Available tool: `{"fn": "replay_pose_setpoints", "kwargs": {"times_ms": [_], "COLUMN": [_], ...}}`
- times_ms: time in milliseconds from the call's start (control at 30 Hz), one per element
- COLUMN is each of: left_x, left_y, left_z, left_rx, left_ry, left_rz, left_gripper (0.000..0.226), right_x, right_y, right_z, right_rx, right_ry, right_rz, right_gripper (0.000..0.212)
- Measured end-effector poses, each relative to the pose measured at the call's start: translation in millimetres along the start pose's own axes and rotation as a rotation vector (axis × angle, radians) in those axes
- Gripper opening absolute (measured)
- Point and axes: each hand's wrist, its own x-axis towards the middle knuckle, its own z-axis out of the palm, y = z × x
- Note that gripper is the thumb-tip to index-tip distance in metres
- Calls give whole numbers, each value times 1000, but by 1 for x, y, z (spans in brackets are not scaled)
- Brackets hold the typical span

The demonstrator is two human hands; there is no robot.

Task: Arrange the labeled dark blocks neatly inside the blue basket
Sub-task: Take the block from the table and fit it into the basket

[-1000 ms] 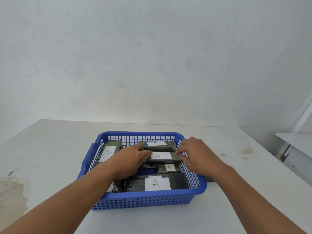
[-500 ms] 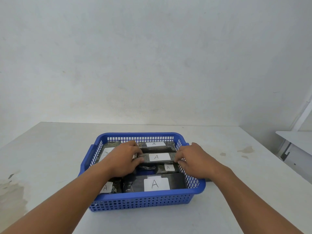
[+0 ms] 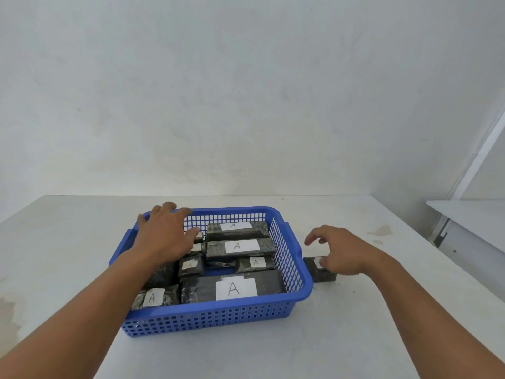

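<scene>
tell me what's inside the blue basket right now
The blue basket holds dark blocks with white "A" labels, packed flat. The left hand covers the back-left corner, so whatever lies beneath it is hidden.

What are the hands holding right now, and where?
Nothing is clearly held. The left hand lies open over the basket; the right hand reaches the block outside it, not closed on it.

Even, diffuse light, fairly bright, no glare. Soft short shadows under the basket (image 3: 218, 315) and forearms on the bench (image 3: 355, 324). Wide-angle bend at edges, arms stretched at bottom corners. Slight softness overall; small labels hard to read.
</scene>
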Motion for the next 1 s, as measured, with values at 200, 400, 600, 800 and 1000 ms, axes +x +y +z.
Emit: {"fn": "replay_pose_setpoints", "kwargs": {"times_ms": [200,400,600,800,1000], "left_x": [-12,-25,-30,-37,-44], "left_y": [8,11,9,13,21], "left_z": [-12,-19,-24,-24,-22], "left_rx": [-219,-318,-372,-612,-706], "left_ry": [-52,-17,-1,-77,-92], "left_rz": [114,195,240,259,346], "left_gripper": [56,43,27,30,56], "right_x": [-1,0,-6,-4,11], "right_y": [7,3,-30,-89,-115], "right_z": [15,-7,-39,-22,15], "right_rx": [-134,-66,22,161,250], "right_ry": [-35,155,411,311,118], "right_rz": [11,31,-54,-298,-388], "right_gripper": [44,42,22,24,29]}}
